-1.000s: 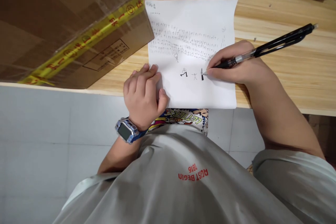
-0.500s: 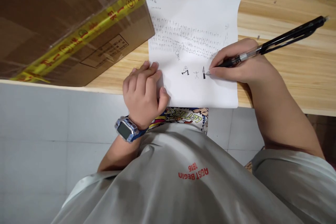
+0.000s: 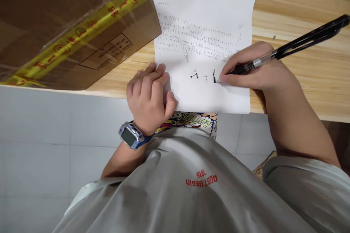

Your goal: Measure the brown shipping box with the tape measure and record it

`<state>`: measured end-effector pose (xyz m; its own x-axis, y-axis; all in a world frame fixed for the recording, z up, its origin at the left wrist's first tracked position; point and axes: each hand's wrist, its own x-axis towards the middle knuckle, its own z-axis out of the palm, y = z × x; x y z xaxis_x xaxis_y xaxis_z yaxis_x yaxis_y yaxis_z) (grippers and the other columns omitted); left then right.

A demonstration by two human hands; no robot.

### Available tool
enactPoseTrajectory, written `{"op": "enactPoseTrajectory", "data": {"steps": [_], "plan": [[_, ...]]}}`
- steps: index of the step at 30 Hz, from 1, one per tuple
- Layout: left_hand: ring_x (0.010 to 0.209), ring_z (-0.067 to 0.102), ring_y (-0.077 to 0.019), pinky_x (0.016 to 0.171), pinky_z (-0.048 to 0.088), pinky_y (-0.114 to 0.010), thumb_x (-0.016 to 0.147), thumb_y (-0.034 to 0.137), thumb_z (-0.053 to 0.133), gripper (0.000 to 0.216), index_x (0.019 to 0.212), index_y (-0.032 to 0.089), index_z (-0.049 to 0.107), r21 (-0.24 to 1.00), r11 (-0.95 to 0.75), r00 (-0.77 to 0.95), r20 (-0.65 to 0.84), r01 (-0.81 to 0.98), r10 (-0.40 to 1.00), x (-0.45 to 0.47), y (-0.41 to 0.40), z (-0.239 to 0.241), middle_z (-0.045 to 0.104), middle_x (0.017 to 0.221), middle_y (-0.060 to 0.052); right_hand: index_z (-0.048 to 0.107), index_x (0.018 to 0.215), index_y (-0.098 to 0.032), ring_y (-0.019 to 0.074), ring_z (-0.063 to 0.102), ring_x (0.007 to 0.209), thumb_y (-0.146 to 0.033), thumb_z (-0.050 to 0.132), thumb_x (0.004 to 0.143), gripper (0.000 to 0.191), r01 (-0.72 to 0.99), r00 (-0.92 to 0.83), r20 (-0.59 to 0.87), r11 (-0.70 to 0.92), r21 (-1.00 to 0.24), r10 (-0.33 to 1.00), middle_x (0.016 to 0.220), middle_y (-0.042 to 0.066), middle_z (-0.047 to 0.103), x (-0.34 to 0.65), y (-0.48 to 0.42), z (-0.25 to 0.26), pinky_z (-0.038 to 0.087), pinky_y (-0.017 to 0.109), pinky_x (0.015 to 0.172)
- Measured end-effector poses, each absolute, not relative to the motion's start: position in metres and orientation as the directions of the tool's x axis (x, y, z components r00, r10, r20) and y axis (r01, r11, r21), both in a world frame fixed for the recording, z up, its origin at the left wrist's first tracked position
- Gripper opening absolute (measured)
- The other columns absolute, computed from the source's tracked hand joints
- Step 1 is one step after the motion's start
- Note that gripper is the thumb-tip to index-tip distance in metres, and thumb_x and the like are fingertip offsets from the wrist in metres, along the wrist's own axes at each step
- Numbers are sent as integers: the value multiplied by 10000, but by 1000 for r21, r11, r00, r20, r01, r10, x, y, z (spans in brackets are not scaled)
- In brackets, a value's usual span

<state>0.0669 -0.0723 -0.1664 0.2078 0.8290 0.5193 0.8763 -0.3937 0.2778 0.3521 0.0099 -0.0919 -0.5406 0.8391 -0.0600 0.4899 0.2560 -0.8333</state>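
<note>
Pen (image 3: pixel 284 49) pinched between thumb and forefinger, my right hand (image 3: pixel 254 68) rests on the paper (image 3: pixel 197 96), the tip beside a dark drawing (image 3: pixel 214 77) just left of that hand. My left hand (image 3: pixel 149 96) lies palm down across the paper's left edge, thumb apart; beyond it stands a cardboard box (image 3: pixel 90 5).

We list 1 sheet (image 3: pixel 210 100) of smooth, matt white paper; 1 pen (image 3: pixel 308 40), glossy black plastic; 1 bench (image 3: pixel 284 11), smooth wood grain, faintly sheened; 1 carton (image 3: pixel 109 56), brown cardboard; its tape (image 3: pixel 95 22), shiny yellow plastic; 1 shirt (image 3: pixel 153 193), matt grey cloth; floor tiles (image 3: pixel 41 120), smooth.
</note>
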Motion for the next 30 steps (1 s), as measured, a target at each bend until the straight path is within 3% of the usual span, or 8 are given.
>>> {"op": "enactPoseTrajectory", "data": {"steps": [5,10,15,22,30], "plan": [[1407,592,-148,1189,483,-428,922,436,469,385,1254,298,607,394,-360,150,472,845,869,68,-73,-166,659,1418,29,786,702,-226,179,654,608,-223,810,746,51,502,-535,-63,257,-826,842,659,11,713,351,8,-91,505,319,553],[1418,575,-92,1169,511,-400,937,455,451,387,1266,317,602,289,-357,189,477,889,858,67,-73,-165,653,1427,62,780,694,-226,167,640,593,-206,805,742,58,506,-522,-53,260,-822,851,663,11,717,350,7,-89,497,314,545],[1441,554,-81,1209,488,-406,942,479,443,383,1266,344,597,368,-321,153,417,873,896,66,-73,-165,639,1443,81,784,697,-226,163,632,588,-216,798,750,57,516,-516,-59,255,-818,855,653,10,709,350,7,-90,488,313,542],[1365,609,-118,1133,483,-347,908,399,471,400,1252,259,620,196,-400,228,570,895,789,69,-70,-165,697,1357,10,785,713,-217,170,634,604,-248,830,740,61,515,-505,-61,244,-822,861,664,16,708,352,8,-92,486,319,560],[1350,616,-148,1139,461,-350,900,368,478,399,1257,252,615,197,-392,229,552,899,802,70,-71,-163,695,1359,4,758,675,-239,168,627,569,-262,799,722,67,485,-512,-15,275,-830,859,647,7,729,350,10,-95,448,310,497]]}}
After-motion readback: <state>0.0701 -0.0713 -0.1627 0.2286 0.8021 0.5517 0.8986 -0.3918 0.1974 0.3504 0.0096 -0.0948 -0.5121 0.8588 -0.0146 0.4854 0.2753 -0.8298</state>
